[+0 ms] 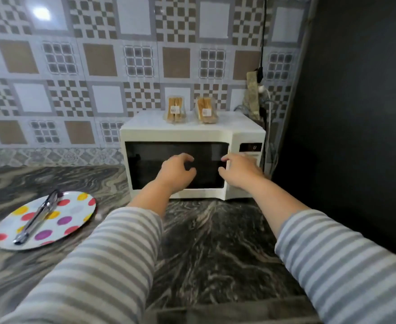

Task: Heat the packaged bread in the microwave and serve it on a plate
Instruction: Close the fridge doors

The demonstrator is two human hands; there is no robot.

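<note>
Both my hands are stretched out in front of the microwave (192, 157), whose door is closed. My left hand (177, 171) hovers before the dark window with its fingers (187, 157) loosely curled and holding nothing. My right hand (238, 169) is at the door's right edge; its fingers (225, 160) are bent toward that edge, and I cannot tell whether they have caught it or only touch it. I judge this is the reach to swing the door open, with the left hand ready to steady the front.

The bread is above and beyond my fingers, on the microwave's roof: one clear pack (176, 109) stands above my left hand, a second pack (206, 110) just beside it, closer to my right. Parked there, they sit within an easy reach once the door is open.

Far to the left of my fingers and nearer to me, the spotted plate (75, 220) waits on the marbled worktop (215, 242), with metal tongs (37, 218) lying across it, presumably so hot bread can be lifted without bare fingers. No bread is heated yet.
</note>
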